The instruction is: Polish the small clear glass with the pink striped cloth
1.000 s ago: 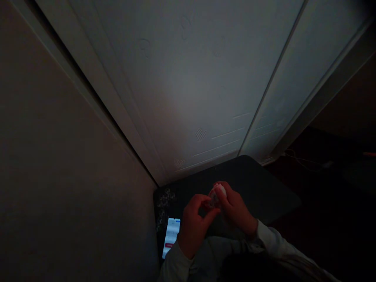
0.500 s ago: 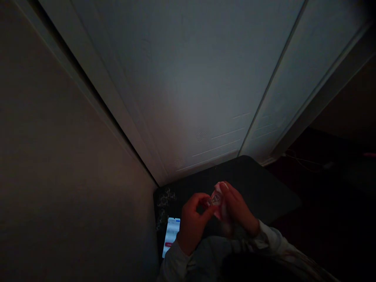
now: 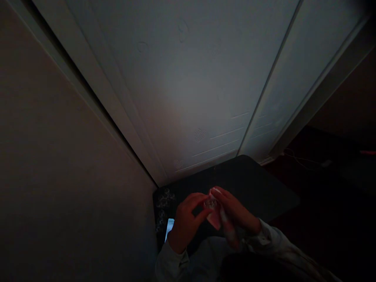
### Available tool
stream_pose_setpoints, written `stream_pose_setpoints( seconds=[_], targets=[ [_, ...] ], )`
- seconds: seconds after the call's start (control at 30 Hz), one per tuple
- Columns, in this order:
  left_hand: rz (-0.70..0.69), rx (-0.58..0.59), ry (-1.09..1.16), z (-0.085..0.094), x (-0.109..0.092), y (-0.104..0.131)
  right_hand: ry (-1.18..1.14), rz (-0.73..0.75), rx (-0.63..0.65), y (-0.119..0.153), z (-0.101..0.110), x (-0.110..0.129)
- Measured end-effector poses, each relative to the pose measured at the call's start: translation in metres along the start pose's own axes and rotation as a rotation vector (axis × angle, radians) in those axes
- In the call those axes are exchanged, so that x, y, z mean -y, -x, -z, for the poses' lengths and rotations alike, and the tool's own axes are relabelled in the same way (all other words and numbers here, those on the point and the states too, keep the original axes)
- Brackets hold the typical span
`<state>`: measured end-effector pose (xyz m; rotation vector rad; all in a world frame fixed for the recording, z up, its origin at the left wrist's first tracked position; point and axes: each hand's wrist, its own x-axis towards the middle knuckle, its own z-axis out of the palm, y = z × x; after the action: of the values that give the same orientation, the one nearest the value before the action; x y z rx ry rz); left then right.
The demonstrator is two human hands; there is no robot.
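Both hands meet in front of my body at the lower middle of the head view. My left hand [image 3: 188, 219] pinches the left side of a small clear, shiny object [image 3: 210, 202]. Against its right side, my right hand [image 3: 235, 207] is closed round a pinkish-white cloth [image 3: 216, 219], whose end hangs below the fingers. Dim light hides the exact shape of the clear object. A lit phone [image 3: 169, 227] lies partly hidden behind my left hand and wrist.
A dark table top [image 3: 252, 184] stretches beneath my hands, with several small clear pieces [image 3: 166, 198] at its left corner. Pale panels [image 3: 188, 86] rise behind it, a brown wall [image 3: 73, 176] stands left, and a white cable [image 3: 302, 162] lies at the right.
My left hand has shifted a little left and covers more of the phone. My right hand has moved slightly left and down, and the cloth hangs lower.
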<state>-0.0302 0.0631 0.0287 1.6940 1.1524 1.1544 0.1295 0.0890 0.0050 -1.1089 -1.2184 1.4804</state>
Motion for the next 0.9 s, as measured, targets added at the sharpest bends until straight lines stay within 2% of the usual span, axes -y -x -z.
stream_pose_setpoints(
  seconds=[0.13,0.27,0.57,0.73,0.9],
  targets=[
    [-0.078,0.083,-0.096,0.001,-0.012,0.001,-0.075,-0.012,0.001,-0.001,-0.001,0.000],
    [-0.122,0.130,-0.131,0.000,-0.013,0.002,-0.128,-0.037,0.017,0.001,-0.002,0.004],
    [-0.147,0.024,-0.178,-0.002,-0.005,0.002,-0.080,0.045,-0.092,-0.002,-0.004,0.002],
    [-0.036,-0.045,-0.079,0.000,0.000,0.000,-0.059,0.077,-0.114,-0.001,0.000,0.002],
    [0.206,-0.117,0.234,-0.003,0.008,-0.001,-0.055,0.081,-0.071,0.001,0.002,0.010]
  ],
)
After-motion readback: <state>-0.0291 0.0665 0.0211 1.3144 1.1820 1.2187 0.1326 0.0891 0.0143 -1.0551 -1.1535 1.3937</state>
